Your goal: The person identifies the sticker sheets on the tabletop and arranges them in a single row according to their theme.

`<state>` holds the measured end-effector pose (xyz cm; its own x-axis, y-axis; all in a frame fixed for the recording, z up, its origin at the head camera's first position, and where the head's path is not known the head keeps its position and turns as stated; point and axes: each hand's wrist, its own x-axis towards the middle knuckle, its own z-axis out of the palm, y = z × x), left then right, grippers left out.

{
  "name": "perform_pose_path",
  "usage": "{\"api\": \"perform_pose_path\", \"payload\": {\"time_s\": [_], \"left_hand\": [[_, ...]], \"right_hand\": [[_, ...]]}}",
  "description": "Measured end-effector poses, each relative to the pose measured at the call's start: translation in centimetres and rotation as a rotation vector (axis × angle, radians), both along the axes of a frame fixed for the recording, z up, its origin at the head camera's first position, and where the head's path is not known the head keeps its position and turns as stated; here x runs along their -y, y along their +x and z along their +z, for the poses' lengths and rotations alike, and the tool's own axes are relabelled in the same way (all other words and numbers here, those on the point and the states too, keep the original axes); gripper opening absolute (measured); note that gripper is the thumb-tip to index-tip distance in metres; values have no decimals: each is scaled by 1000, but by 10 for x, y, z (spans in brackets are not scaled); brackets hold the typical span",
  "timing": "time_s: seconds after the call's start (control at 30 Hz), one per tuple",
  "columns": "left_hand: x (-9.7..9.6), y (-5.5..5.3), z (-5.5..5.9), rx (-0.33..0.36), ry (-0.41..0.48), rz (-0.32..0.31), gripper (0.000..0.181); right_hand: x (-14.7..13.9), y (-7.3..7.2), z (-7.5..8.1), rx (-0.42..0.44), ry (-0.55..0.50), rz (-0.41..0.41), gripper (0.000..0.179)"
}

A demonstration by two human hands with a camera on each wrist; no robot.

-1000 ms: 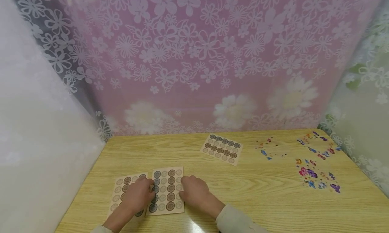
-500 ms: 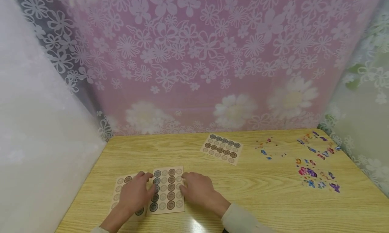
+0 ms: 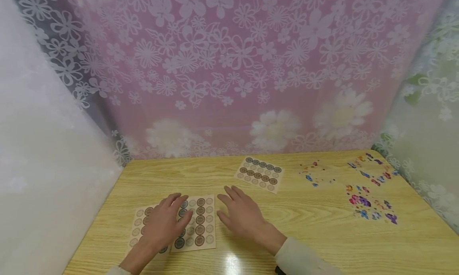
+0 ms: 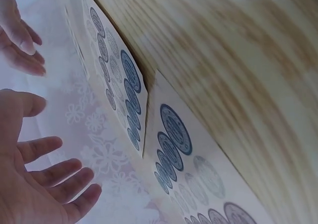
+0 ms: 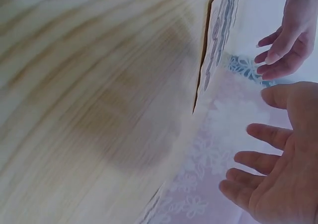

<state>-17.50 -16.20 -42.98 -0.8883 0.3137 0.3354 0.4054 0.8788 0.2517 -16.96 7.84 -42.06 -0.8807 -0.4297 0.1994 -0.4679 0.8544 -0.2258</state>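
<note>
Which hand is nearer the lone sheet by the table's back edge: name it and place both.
Right. The right hand is on the near side of the lone sheet, slightly left; the left hand is also nearside, but much farther left.

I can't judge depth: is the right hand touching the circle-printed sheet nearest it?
Apart: the right wrist view shows floral backdrop between the right hand and that circle-printed sheet.
</note>
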Motion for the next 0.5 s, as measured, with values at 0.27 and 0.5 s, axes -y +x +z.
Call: {"api": "perform_pose_path", "payload": {"time_s": [0.27,0.5], "left_hand": [[-18,-5,0,5,-9,-59,55],[-41,-12,-3,28,-54,-113,64]], "right_hand": [[-29,1,3,1,24,-39,52],[-56,-2,-1,15,72,-91,55]]}}
